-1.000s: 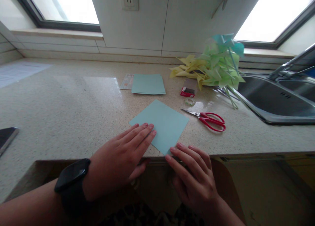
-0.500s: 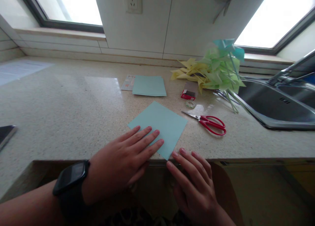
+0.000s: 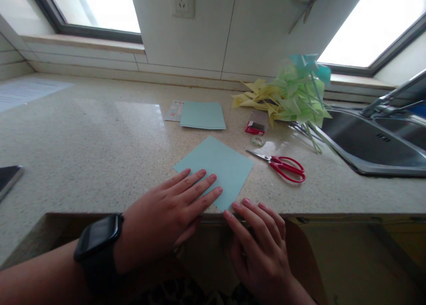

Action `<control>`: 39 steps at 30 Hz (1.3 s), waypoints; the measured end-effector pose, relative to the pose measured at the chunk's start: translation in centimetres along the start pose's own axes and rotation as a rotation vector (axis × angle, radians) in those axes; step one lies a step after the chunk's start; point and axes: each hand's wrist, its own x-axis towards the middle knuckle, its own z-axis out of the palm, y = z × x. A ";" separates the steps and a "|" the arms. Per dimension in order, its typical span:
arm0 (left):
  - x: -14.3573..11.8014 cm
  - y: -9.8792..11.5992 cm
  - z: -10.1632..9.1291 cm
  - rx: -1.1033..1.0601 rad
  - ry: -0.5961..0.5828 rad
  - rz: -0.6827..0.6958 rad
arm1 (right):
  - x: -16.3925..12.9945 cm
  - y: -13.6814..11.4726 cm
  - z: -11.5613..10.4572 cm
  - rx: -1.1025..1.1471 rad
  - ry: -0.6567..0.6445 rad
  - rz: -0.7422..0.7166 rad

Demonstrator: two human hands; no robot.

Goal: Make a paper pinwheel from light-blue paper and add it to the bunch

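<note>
A light blue sheet of paper (image 3: 218,161) lies turned cornerwise at the front edge of the counter. My left hand (image 3: 176,207), with a dark watch (image 3: 98,236) at the wrist, rests flat on its lower left part, fingers stretched. At the near corner of the sheet, my right hand (image 3: 261,240) has its fingertips by the counter edge; the index finger touches or nearly touches the corner. Its fingers are extended and its thumb is partly hidden below. Red-handled scissors (image 3: 279,164) lie to the right of the sheet, apart from both hands.
Behind the sheet is a stack of light blue paper (image 3: 203,115) over a printed packet (image 3: 173,111). A tape roll (image 3: 258,140) and a small red box (image 3: 255,127) lie near paper pinwheels (image 3: 293,96). A sink (image 3: 357,166) is at right, a dark flat device (image 3: 9,178) at left.
My right index fingertip has shifted slightly up and left against the near corner of the paper. The left hand stays flat on the sheet; the view has shifted a little.
</note>
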 end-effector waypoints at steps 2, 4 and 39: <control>0.0 0.0 0.0 0.000 -0.003 0.000 | 0.1 -0.1 -0.1 -0.003 0.004 0.001; -0.1 0.0 0.0 0.000 -0.011 -0.001 | 0.2 -0.2 -0.1 -0.007 0.005 0.005; 0.1 0.2 0.2 -0.005 0.025 -0.016 | 0.6 -0.6 -0.2 -0.009 0.017 0.038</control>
